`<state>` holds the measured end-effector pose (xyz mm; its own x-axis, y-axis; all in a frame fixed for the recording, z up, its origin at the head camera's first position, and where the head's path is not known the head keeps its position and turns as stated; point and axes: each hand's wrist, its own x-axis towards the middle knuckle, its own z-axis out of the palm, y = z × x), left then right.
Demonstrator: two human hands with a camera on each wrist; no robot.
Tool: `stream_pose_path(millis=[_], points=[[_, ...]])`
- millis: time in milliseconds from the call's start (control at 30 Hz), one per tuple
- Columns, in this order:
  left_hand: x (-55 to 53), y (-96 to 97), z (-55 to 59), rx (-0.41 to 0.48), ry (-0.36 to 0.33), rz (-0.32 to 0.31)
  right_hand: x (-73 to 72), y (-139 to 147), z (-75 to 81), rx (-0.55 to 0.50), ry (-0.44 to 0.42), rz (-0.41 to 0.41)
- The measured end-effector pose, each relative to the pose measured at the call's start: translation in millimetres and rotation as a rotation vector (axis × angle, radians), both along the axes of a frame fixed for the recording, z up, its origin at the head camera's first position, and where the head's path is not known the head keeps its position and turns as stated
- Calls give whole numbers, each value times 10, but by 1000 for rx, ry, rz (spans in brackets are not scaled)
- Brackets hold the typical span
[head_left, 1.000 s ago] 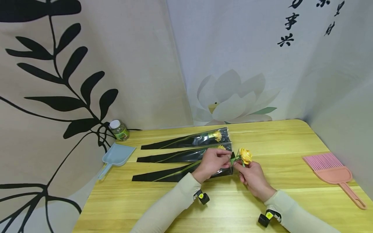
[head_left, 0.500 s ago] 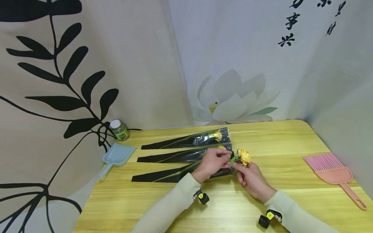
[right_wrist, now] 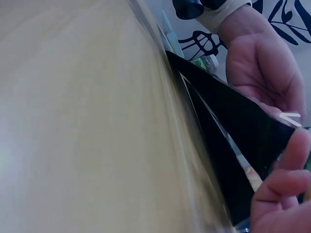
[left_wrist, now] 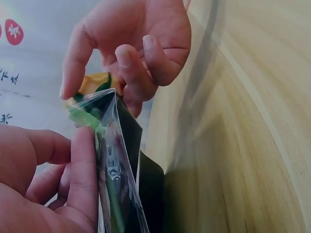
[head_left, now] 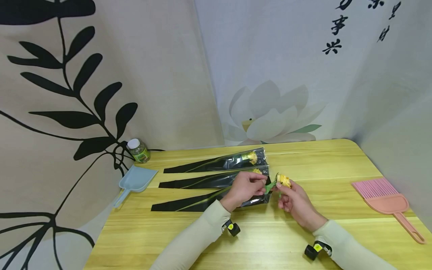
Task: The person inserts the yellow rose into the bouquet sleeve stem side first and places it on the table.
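Observation:
In the head view my left hand point(head_left: 244, 187) pinches the open right end of the nearest black-and-clear flower sleeve point(head_left: 189, 202). My right hand point(head_left: 298, 204) holds a yellow artificial flower point(head_left: 284, 180) just below its bloom, thumb and index finger at the head, other fingers curled. In the left wrist view the sleeve's clear film point(left_wrist: 114, 165) stands raised, and a green stem shows inside it. The yellow bloom point(left_wrist: 95, 82) sits at the sleeve's mouth between the right thumb and fingers. In the right wrist view the sleeve's black back point(right_wrist: 243, 116) slants up from the table.
Two filled flower sleeves, the farthest sleeve point(head_left: 216, 161) and the middle sleeve point(head_left: 199, 180), lie behind. A blue dustpan point(head_left: 136, 180) and a white-capped jar point(head_left: 138, 151) stand at left. A pink brush point(head_left: 386, 198) lies at right on the wooden table point(head_left: 263, 243).
The right hand has shifted its grip up onto the yellow bloom, which has tipped and moved slightly left toward the sleeve's mouth. The left hand stays nearly in place at the sleeve.

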<state>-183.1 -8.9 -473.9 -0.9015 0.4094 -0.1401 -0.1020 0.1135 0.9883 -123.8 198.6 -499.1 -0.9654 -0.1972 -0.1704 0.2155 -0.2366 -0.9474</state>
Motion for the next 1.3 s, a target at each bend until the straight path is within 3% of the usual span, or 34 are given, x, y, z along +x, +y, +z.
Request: stream_pose_path(millis=[200, 300, 667, 1300], points=[[8, -4, -3, -39, 18, -23, -5, 100, -1, -26, 82, 83], [8, -14, -3, -48, 24, -32, -11, 118, 8, 16, 81, 109], [10, -35, 13, -62, 31, -26, -50, 59, 36, 201, 28, 51], [-2, 14, 32, -20, 35, -8, -84, 15, 2, 403, 103, 62]])
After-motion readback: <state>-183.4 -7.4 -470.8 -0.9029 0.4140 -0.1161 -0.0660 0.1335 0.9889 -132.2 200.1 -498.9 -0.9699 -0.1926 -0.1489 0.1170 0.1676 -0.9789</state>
